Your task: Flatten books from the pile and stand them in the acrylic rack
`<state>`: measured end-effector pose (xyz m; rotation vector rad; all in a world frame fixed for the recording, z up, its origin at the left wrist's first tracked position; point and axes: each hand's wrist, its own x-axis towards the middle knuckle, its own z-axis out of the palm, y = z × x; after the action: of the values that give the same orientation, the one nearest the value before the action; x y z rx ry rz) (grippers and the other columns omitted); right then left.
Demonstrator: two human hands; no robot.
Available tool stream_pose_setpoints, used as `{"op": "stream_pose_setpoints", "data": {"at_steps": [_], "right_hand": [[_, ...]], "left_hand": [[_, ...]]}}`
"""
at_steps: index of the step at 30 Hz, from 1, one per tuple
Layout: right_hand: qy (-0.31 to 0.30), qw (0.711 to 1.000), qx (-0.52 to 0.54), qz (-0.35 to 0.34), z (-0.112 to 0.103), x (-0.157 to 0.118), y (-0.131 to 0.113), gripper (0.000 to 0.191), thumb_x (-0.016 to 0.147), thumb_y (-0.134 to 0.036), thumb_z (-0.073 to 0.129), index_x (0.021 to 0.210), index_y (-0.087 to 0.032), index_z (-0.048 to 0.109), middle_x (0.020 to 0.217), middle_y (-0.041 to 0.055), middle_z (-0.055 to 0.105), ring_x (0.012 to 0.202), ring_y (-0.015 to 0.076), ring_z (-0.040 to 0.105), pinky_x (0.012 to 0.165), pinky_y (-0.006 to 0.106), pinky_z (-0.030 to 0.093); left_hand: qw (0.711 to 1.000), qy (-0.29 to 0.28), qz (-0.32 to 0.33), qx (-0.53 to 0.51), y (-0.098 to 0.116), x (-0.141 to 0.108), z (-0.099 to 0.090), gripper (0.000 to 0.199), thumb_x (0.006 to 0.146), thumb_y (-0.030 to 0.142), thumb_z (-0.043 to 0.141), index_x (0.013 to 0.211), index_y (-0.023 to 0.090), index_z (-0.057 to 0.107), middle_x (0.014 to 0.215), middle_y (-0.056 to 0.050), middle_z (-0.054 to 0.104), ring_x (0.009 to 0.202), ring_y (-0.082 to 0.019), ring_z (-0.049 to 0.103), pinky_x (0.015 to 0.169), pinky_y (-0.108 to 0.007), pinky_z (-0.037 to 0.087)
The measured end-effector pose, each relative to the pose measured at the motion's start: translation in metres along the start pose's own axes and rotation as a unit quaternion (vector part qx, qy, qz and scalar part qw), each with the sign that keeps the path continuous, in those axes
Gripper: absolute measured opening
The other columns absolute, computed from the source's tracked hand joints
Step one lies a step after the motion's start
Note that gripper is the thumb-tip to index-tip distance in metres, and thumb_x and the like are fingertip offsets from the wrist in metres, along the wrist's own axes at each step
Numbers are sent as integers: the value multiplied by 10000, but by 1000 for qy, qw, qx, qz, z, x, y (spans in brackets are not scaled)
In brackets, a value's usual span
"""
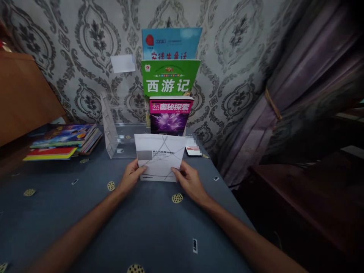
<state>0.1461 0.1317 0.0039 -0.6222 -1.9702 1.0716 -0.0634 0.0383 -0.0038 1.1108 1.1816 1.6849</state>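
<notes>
A white printed booklet (160, 161) is held upright, slightly tilted, between my two hands. My left hand (132, 175) grips its lower left edge, thumb on the front cover. On the lower right edge my right hand (190, 181) is closed the same way. Right behind the booklet stands a purple and pink book (169, 118), its lower part hidden. Behind that rise a green book (170, 77) and a blue book (173, 41), stepped upward in a clear stand. The stand's transparent left section (109, 125) holds no book.
A stack of books (65, 138) lies at the left of the dark tablecloth (136, 227). A white card (123, 63) shows above the stand's left section. A small flat item (193, 147), partly blurred out, lies right of the booklet. Patterned wallpaper backs the table; a curtain (256, 98) hangs at right.
</notes>
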Motion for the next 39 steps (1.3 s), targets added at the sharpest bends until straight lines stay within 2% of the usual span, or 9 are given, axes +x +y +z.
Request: {"op": "stream_pose_setpoints", "data": {"at_steps": [4,9,15,23,29,32,39], "right_hand": [[-6,999,6,37,6,-1,10,239,910,-420,542,923,-194,619,642,-20,570,519,140,502,524,274,426],[-7,999,9,47,7,-1,14,231,903,-426,545,822,-212,573,619,-28,532,519,142,500,516,276,414],[-23,998,15,65,7,-2,19,230,900,-433,559,842,-211,579,674,-10,587,526,134,502,507,272,423],[-23,997,15,69,7,-2,18,246,895,-434,560,794,-210,552,679,-5,578,528,124,496,505,263,424],[-27,997,29,72,8,-2,16,243,897,-434,555,881,-195,595,732,10,619,534,127,498,505,268,438],[-24,997,26,67,9,-2,17,247,891,-443,564,836,-202,579,693,-1,604,518,123,488,494,261,424],[-16,997,30,64,9,1,23,258,888,-441,559,910,-190,615,707,5,614,515,125,483,463,249,408]], "left_hand": [[999,-8,-30,-9,-11,-2,-1,439,787,371,714,1159,138,694,1140,-104,752,1084,-285,676,994,-409,493],[999,-12,-36,-1,-13,-5,-1,424,805,360,693,1170,146,688,1174,-94,742,1120,-283,660,1049,-422,458],[999,-14,-52,5,-12,-7,-2,422,803,346,687,1173,141,682,1182,-103,736,1117,-283,657,1034,-420,463],[998,-29,-47,11,-14,-6,-2,411,810,326,667,1180,148,675,1184,-95,736,1098,-272,664,1022,-419,471],[999,-23,-40,11,-14,-7,-2,411,801,326,669,1172,149,677,1183,-93,737,1098,-269,666,1037,-421,463],[999,-16,-44,20,-13,-6,-1,420,785,336,678,1162,149,680,1156,-90,746,1087,-273,671,1014,-413,477],[998,27,-52,13,-16,2,6,422,713,313,710,1098,142,699,1069,-85,763,1019,-271,687,958,-400,496]]}}
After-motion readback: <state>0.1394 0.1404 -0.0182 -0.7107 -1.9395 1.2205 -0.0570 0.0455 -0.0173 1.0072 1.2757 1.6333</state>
